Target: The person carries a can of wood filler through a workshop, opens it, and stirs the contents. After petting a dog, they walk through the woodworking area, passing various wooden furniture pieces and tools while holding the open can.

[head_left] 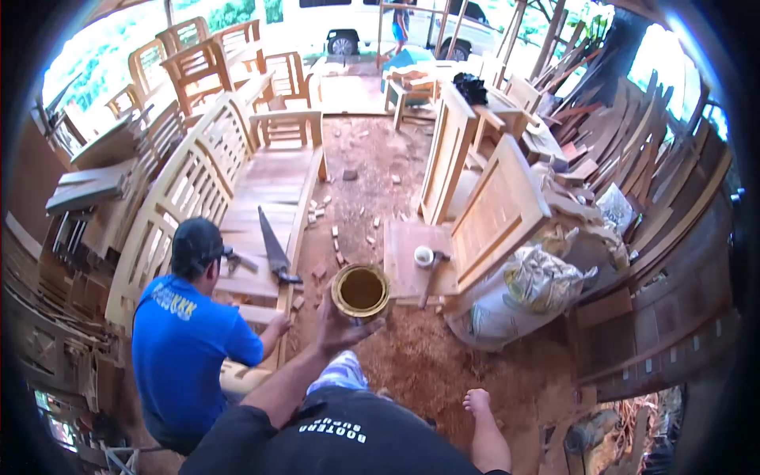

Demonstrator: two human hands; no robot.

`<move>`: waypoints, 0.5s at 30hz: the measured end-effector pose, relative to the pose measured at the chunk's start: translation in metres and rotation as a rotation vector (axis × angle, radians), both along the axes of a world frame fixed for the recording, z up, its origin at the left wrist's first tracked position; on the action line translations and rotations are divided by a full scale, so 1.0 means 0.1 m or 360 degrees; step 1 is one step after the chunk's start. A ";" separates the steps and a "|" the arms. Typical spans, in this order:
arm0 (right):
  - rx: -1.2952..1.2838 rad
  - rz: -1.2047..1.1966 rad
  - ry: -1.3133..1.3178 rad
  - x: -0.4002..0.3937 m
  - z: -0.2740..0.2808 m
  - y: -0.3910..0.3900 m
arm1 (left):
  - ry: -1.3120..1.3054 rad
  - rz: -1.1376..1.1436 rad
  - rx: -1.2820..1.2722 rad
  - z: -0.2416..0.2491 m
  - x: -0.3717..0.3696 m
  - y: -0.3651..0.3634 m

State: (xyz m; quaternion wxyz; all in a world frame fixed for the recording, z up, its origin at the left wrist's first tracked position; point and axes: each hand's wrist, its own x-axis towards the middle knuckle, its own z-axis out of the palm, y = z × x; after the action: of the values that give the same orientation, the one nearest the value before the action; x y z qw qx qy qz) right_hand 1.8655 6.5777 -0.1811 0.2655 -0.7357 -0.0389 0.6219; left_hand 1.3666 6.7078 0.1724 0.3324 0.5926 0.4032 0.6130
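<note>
My left hand (346, 336) is closed around a round, open tin can (385, 291), holding it out in front of me. Brownish liquid shows inside, and the yellowish rim looks stained. Low on the right, my right hand (476, 401) hangs by my side over the dirt floor, fingers curled, with nothing visible in it. To the left of the can, a hand saw (274, 247) lies on the seat of a wooden bench (273, 170). A person in a blue shirt (190, 348) and dark cap sits close on my left, one hand at the bench's near end.
Ahead on the right, a white cup (423, 256) and a hammer (433, 279) rest on a wooden panel (404, 237). Panelled wooden doors (500, 212) lean beside a stuffed sack (507, 305). Wooden chairs (198, 73) stand back left; wood scraps dot the dirt floor (364, 174).
</note>
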 end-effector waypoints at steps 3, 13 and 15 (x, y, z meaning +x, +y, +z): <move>0.0086 0.0212 -0.0412 -0.27 0.24 0.77 | -0.0052 0.0066 -0.0063 0.14 0.01 0.40; 0.0145 0.1174 -0.0074 -2.09 0.38 2.67 | 0.0324 0.0451 0.0045 0.13 -0.67 2.16; 0.0088 0.1417 -0.0267 -2.34 0.55 3.07 | 0.0474 0.0495 0.0014 0.19 -0.84 2.55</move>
State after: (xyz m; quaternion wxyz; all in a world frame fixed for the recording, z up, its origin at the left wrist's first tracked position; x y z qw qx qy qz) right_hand 1.6311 6.8843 -0.1264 -0.0123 -0.6878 -0.3894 0.6125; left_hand 1.2829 6.9625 0.1916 0.1679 0.6086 0.5318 0.5645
